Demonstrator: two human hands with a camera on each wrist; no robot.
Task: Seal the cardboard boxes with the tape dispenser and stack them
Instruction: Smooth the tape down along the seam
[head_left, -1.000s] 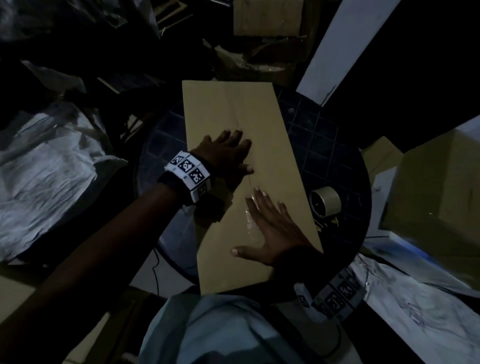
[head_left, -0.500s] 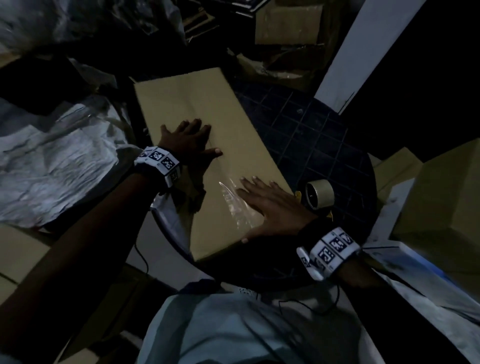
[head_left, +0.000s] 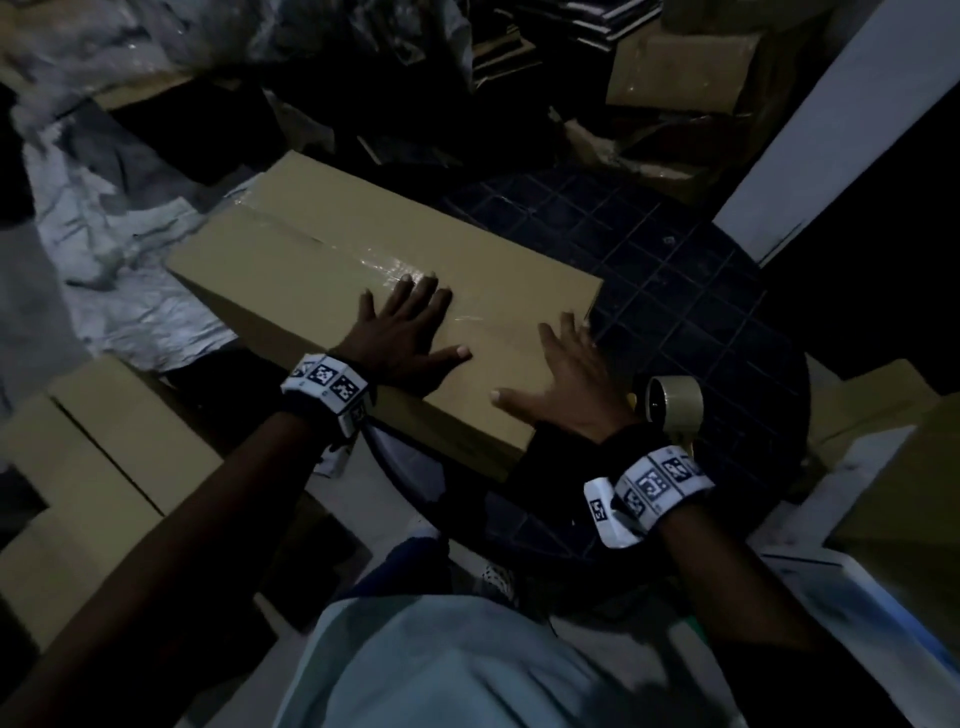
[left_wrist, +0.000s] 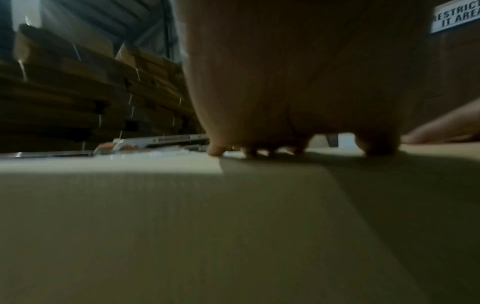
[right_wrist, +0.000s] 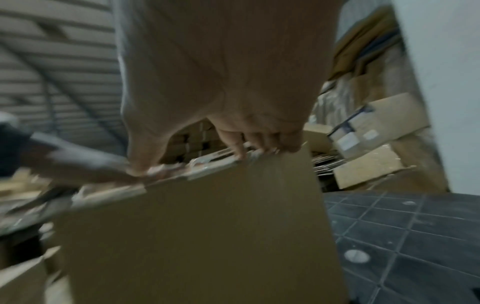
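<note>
From the head view we see a long cardboard box (head_left: 363, 270) lying flat, its near end on a round dark tiled table (head_left: 675, 291) and its far end reaching out past the table's edge over crumpled paper (head_left: 119, 270). A strip of clear tape (head_left: 374, 260) runs along its top seam. Our left hand (head_left: 405, 332) lies flat on the box top, fingers straight and spread, fingertips at the tape. Our right hand (head_left: 566, 379) lies flat on the near right end of the box, fingers straight, thumb out to the left; the two hands are apart. A roll of tape (head_left: 672, 402) stands on the table just beside the right wrist. Another box (head_left: 93, 467) sits low at the left. From the left wrist we see the fingers (left_wrist: 215, 151) pressed straight against the box top (left_wrist: 182, 226). From the right wrist, blurred, the fingers (right_wrist: 239, 148) reach to the top edge of the box (right_wrist: 194, 236), with the tiled table (right_wrist: 402, 226) to the right.
</note>
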